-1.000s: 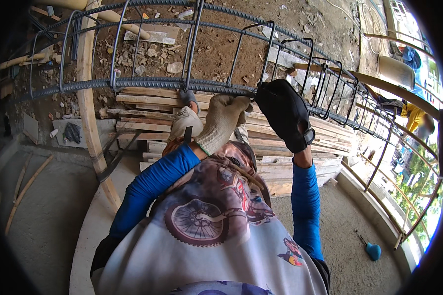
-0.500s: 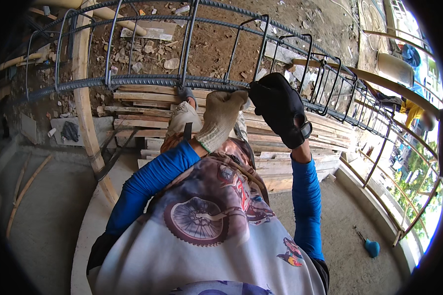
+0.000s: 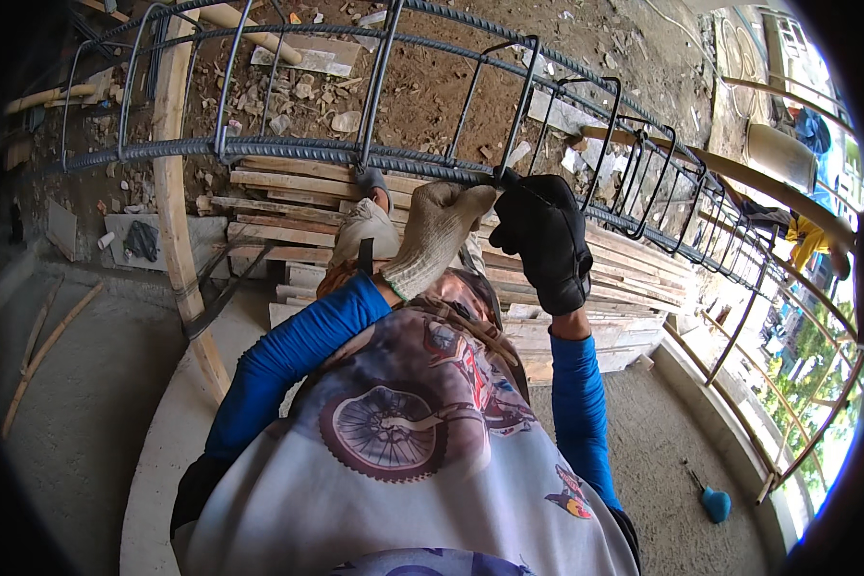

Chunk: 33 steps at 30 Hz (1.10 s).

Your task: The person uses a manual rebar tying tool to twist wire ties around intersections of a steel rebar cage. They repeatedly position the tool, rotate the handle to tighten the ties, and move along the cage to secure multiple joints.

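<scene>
A cage of ribbed steel rebar [image 3: 298, 148] with bent stirrups runs across the far side of my hands. My left hand [image 3: 440, 226], in a cream knitted glove, is closed with thumb and fingers pinched just below the near bar. Close beside it, my right hand [image 3: 547, 240], in a black glove, is curled into a fist near the foot of a stirrup [image 3: 518, 110]. A small dark piece shows at the top of the black glove, too unclear to name. What either hand grips is hidden.
Stacked wooden planks [image 3: 605, 278] lie beneath the cage. A wooden post [image 3: 173, 182] crosses it at left. Rubble and dirt [image 3: 422, 96] spread beyond. A blue-handled tool [image 3: 714, 503] lies on the concrete at lower right. A person in yellow [image 3: 808, 240] is at far right.
My right hand has turned at the wrist and dropped slightly toward me. The left hand stays pinched by the bar, with little movement. The view has shifted a little.
</scene>
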Tool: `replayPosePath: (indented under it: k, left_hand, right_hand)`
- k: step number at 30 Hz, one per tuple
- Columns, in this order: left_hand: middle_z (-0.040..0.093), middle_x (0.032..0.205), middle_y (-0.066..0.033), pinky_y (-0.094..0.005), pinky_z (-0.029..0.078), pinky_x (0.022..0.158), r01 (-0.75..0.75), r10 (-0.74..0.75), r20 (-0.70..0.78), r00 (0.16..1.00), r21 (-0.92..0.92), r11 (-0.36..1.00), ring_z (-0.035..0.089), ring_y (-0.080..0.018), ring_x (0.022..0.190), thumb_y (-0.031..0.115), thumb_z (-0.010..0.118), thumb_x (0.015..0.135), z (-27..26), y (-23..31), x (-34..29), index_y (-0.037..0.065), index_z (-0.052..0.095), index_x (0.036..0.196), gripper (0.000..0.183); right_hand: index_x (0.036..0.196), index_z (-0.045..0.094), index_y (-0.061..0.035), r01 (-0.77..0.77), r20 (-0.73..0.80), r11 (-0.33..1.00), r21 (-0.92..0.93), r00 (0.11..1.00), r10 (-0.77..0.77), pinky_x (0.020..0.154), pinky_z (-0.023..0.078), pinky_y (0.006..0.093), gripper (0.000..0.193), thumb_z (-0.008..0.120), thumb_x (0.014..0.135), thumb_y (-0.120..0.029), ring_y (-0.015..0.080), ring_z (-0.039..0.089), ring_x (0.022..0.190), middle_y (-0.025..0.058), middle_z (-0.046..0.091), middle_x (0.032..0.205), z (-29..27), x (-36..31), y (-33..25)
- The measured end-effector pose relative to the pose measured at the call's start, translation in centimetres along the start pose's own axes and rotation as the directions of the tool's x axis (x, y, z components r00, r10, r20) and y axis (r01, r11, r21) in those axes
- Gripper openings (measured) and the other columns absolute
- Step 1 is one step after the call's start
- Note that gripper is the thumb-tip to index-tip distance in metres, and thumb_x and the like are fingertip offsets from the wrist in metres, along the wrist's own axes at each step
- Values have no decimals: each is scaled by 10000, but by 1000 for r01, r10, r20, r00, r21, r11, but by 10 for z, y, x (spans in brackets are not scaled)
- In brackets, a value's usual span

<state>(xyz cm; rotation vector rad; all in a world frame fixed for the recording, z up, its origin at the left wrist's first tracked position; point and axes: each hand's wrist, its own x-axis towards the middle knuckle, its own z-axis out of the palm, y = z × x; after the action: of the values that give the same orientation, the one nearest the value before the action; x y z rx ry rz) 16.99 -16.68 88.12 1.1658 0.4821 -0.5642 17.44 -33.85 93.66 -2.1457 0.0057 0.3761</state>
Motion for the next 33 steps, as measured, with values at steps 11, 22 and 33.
replayPosePath:
  k: [11,22,33]
  left_hand:
    - [506,586,62,-238,309,482,-109,110,0,994,72,991,424,-17,525,139,731,1014,-2,-3,3,72,627,634,400]
    - [538,609,60,-255,385,524,-169,189,-16,982,377,911,467,-19,616,165,756,1015,-3,0,4,15,628,650,415]
    - [489,593,71,-253,257,460,-199,224,-40,974,331,922,390,-20,488,173,773,972,-11,-2,7,86,582,623,407]
  right_hand:
    - [1071,773,-38,21,-250,998,55,968,-6,762,596,352,162,770,909,-35,253,744,919,113,722,1051,34,-17,-8]
    - [1094,741,-88,61,-492,985,-163,860,-134,719,564,403,294,839,827,-166,308,718,826,101,731,939,52,-26,-24]
    - [972,766,-124,115,-472,976,-187,861,-191,741,539,409,136,736,853,-66,309,689,819,76,723,989,61,-28,-3]
